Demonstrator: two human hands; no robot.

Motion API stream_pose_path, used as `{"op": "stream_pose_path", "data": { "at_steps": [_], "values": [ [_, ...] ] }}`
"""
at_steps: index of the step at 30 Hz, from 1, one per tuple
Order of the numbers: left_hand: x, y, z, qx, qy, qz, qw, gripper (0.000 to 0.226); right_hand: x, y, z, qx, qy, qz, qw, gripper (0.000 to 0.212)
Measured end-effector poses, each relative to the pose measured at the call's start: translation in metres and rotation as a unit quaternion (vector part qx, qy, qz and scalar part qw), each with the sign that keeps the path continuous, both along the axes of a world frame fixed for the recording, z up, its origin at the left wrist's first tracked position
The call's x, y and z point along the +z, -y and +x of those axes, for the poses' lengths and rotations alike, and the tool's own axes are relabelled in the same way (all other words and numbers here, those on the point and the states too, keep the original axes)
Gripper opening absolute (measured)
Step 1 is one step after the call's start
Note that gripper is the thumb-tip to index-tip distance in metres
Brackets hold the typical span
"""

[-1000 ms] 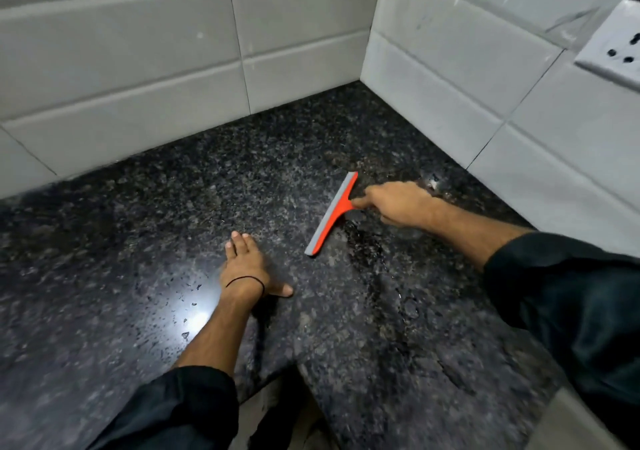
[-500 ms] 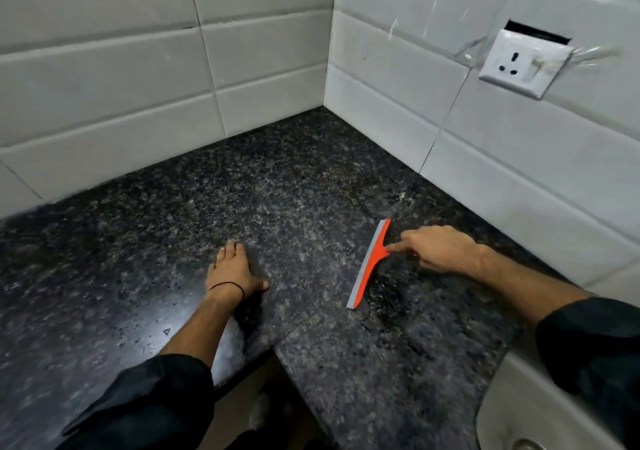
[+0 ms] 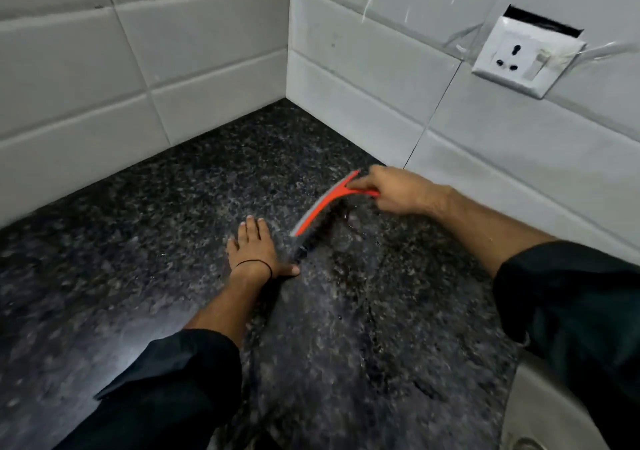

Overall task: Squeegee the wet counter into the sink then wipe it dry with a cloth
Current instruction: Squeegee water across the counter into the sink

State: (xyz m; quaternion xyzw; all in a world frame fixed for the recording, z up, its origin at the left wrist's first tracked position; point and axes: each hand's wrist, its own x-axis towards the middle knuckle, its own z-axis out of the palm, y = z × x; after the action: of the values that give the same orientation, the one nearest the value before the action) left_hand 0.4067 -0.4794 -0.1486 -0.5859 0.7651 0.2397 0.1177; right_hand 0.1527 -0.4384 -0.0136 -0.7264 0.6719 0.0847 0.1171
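Observation:
An orange squeegee (image 3: 320, 208) with a grey blade sits tilted, its lower end close to the black speckled granite counter (image 3: 173, 241), near the right wall. My right hand (image 3: 398, 191) is shut on its orange handle. My left hand (image 3: 254, 247) lies flat on the counter, fingers spread forward, just left of the blade's near end; a thin black band circles the wrist. Water streaks and droplets glisten on the stone right of the blade. The steel sink (image 3: 543, 411) shows only as a rim at the lower right, partly behind my right sleeve. No cloth is in view.
White tiled walls meet in a corner (image 3: 288, 68) behind the counter. A white wall socket (image 3: 524, 56) with a switch sits high on the right wall. The counter's front edge cuts in near my left sleeve at the bottom.
The squeegee has lifted at the handle end and swung closer to my left hand. The view tilted, bringing the socket and sink rim into frame.

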Motion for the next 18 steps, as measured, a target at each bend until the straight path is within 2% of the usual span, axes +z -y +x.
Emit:
{"op": "stream_pose_path", "data": {
  "at_steps": [3,7,10,13,18],
  "values": [
    [-0.01,0.014,-0.001,-0.016,0.008,0.044,0.999,0.144,-0.017,0.067,0.012,-0.028,0.02,0.013,0.999,0.054],
    [-0.02,0.016,0.001,-0.013,-0.017,0.034,0.999,0.143,-0.038,0.14,0.038,-0.048,0.023,0.01,0.999,0.054],
    [-0.023,0.018,-0.001,-0.008,-0.017,0.034,0.999,0.142,-0.049,0.166,0.056,-0.037,-0.015,-0.019,0.999,0.054],
    [-0.024,0.021,-0.001,-0.007,-0.016,0.034,0.999,0.144,-0.058,0.165,0.061,-0.027,-0.055,-0.038,0.997,0.052],
    [-0.024,0.02,0.004,0.002,-0.048,0.028,0.998,0.146,-0.045,0.113,0.039,-0.024,-0.056,-0.02,0.998,0.043]
  ]
}}
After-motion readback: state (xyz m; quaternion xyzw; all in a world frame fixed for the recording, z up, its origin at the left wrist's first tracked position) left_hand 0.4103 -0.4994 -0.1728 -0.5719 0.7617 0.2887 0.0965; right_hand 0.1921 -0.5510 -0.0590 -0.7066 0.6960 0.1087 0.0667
